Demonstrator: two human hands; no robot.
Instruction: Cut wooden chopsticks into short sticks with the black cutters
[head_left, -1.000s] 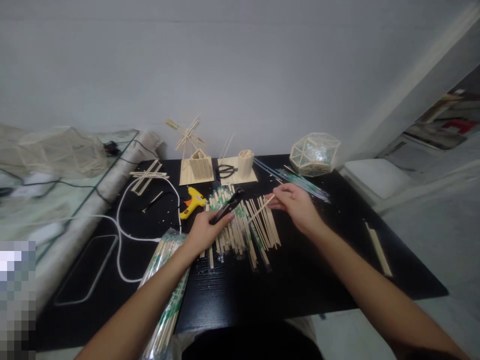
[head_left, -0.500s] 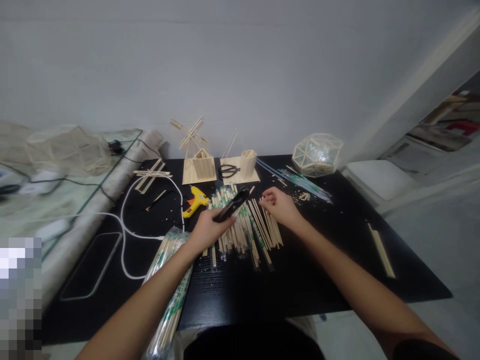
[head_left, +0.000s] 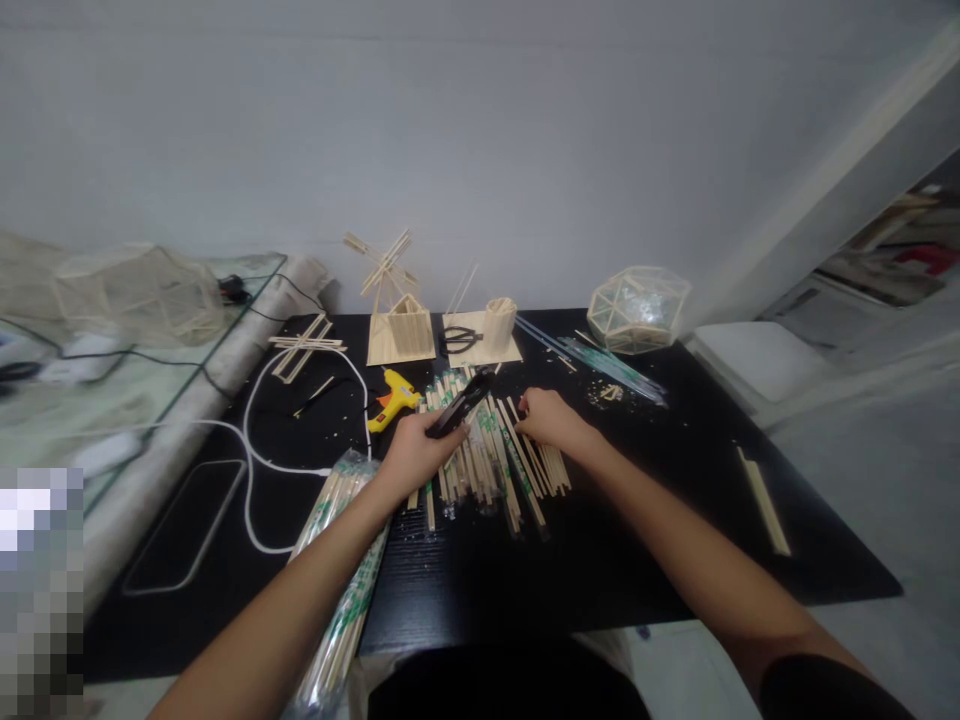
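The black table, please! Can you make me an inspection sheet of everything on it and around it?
Surface: black table, crowded toward the middle and back.
Work things: loose chopsticks beside green-printed wrapped chopsticks; yellow glue gun lying behind the left hand.
Clutter: wood scraps and plastic sleeves, back right.
Grips: left hand holds a black tool, exact kind unclear; right hand is at the loose chopsticks, whether it pinches one is hidden.
Cables: white cable looped at the table's left; black cable further left.
Surroundings: windmill model at the table's back, gray wall behind.
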